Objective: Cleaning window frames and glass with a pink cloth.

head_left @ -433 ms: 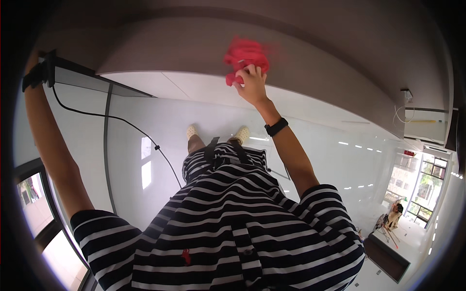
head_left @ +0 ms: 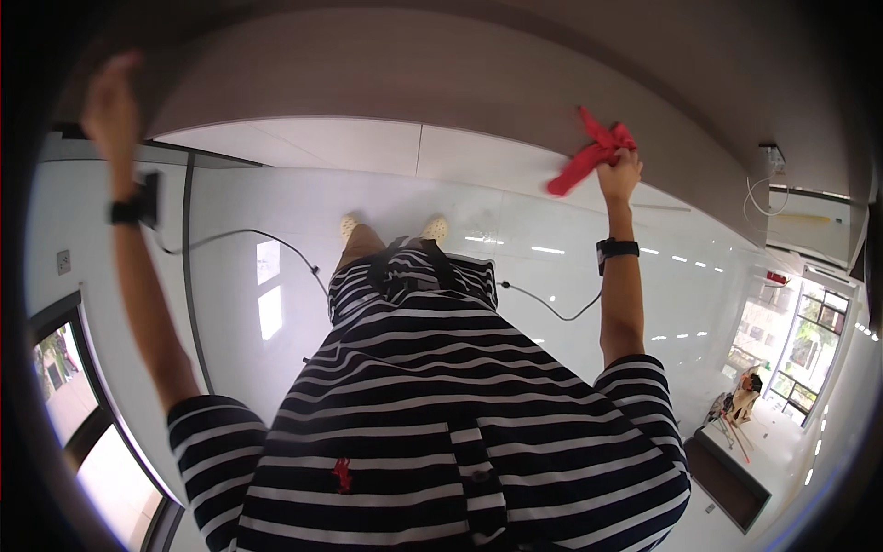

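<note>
My right hand (head_left: pixel 618 177) is raised and grips a red cloth (head_left: pixel 589 161), pressing it against a grey-brown panel (head_left: pixel 414 74) that runs across the top of the view. One end of the cloth hangs down to the left of the hand. My left hand (head_left: pixel 110 97) is lifted high at the far left, against the same panel; it is blurred, so its fingers are unclear. Both wrists carry black bands. Below them are my striped shirt (head_left: pixel 432 432) and pale shoes (head_left: pixel 348 224).
A glossy white floor (head_left: pixel 552 276) lies below, with a thin black cable (head_left: pixel 276 241) trailing across it. A window (head_left: pixel 55 377) is at the lower left. At the lower right are bright windows (head_left: pixel 809 368) and a dark low bench (head_left: pixel 727 478).
My right hand has swept the red cloth to the right along the panel. My left arm has risen higher and moved slightly right.
</note>
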The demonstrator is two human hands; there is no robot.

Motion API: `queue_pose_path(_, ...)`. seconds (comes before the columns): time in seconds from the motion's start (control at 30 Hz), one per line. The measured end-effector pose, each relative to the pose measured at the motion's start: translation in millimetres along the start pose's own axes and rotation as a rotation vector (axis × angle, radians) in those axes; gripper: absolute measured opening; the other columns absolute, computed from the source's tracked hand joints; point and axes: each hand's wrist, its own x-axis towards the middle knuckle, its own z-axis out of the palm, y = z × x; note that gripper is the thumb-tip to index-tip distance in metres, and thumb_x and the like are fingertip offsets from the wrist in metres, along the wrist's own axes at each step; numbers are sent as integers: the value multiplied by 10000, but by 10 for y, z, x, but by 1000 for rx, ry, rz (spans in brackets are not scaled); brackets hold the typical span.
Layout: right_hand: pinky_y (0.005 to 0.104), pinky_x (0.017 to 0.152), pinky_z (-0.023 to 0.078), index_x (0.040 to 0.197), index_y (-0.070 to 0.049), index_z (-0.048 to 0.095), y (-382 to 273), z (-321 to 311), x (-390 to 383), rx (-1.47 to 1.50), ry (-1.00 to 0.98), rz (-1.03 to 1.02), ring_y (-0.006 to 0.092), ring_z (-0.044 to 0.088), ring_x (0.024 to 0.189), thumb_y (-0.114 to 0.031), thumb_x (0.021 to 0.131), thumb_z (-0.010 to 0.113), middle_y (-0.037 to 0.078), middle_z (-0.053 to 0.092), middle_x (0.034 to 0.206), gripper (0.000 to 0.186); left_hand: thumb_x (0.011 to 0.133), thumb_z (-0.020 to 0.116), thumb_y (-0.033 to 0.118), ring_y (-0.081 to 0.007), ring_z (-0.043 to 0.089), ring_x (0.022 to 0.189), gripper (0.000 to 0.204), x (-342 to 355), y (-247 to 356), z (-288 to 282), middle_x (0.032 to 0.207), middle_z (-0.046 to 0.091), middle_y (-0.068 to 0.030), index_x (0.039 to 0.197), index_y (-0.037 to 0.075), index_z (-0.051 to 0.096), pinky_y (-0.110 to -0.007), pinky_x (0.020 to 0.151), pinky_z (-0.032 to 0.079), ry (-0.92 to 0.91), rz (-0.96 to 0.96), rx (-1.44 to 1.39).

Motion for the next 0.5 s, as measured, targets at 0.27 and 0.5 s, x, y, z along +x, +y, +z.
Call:
queue_pose_path(0.27,585,964,387,1228,-187,568,-148,-128,-1,-62,-78,128,419,475,1131,-169,673,610,133,540,1220,557,909,657,219,-277,539,1247,353,-2358,2644,1516,1299,605,-129,1209,36,622,-380,1047,440,-910,486,-655)
queue_pose_path(0.5,574,980,417,1301,-259,552,-124,-136,-46,-99,-208,167,434,447,1178,-180,700,635,152,499,1279,611,857,655,234,-214,243,1476,723,-2744,3290,2051,1600,273,-114,1475,-1,362,-466,1182,221,-953,645,-224)
